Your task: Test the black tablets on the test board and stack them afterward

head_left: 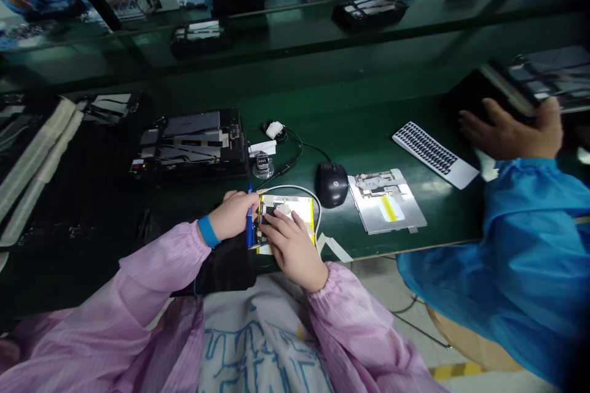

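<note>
My left hand (233, 216), with a blue wristband (209, 231), is closed around a blue pen (250, 230) at the left edge of a flat device assembly. This assembly (308, 206) has white and yellow-edged parts and a small dark board on top. Across it lies my right hand (297, 249), fingers spread and fingertips resting on the board; part of the surface is hidden beneath. A white cable (318, 199) curves round the assembly's far side. Under my left wrist is a black pad-like item (230, 264).
A black mouse (332, 185), a silver panel (391, 206) and a white keyboard (436, 153) lie to the right. Stacked device shells (191, 141) stand left, near a small counter (262, 164). A co-worker's hand (516, 129) touches a stack at far right.
</note>
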